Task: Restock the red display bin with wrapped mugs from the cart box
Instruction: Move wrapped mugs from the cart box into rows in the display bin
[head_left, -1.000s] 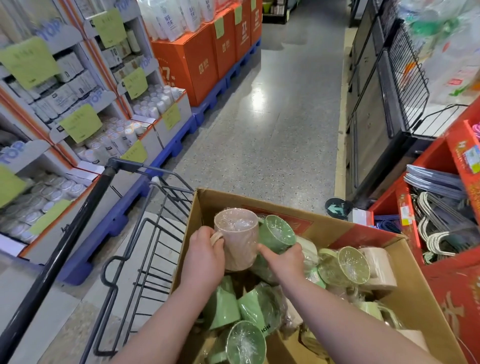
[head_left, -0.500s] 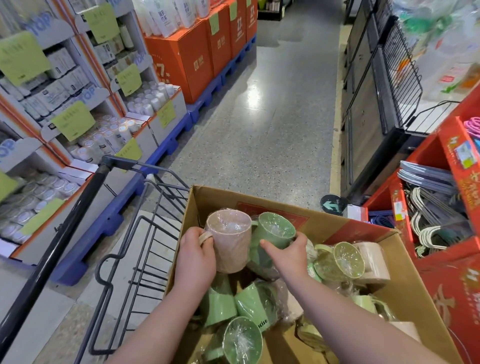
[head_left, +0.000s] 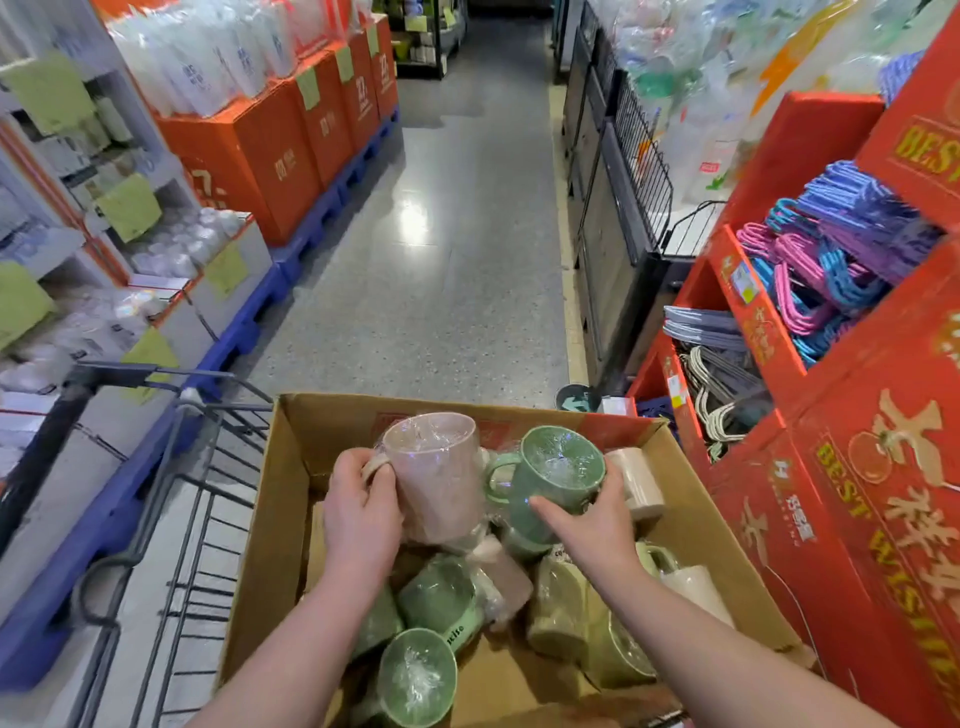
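Both mugs have come up a little out of the box since a second ago, and our view has swung right, bringing more of the red display bin (head_left: 852, 519) into sight.

We see our left hand (head_left: 363, 514) with its fingers curled through the handle of a pink wrapped mug (head_left: 436, 478), thumb against its side. Our right hand (head_left: 592, 525) wraps around the body of a green wrapped mug (head_left: 550, 473), which tilts with its mouth toward us. Both mugs hang above the far end of the cardboard box (head_left: 270, 519), which sits in the wire cart (head_left: 197, 519). More wrapped mugs (head_left: 415, 675) lie jumbled beneath them.

The red display stands just to our right. The compartments we can see hold hangers (head_left: 810, 280); we cannot tell which section is meant for mugs.

We judge the risks this way. The two mugs are very close together, so swinging them across at once could knock them against each other. The plastic film looks slick, and the green mug, held only by its sides, could slide out. The pink one, held by the handle, might pivot and clip the box wall.
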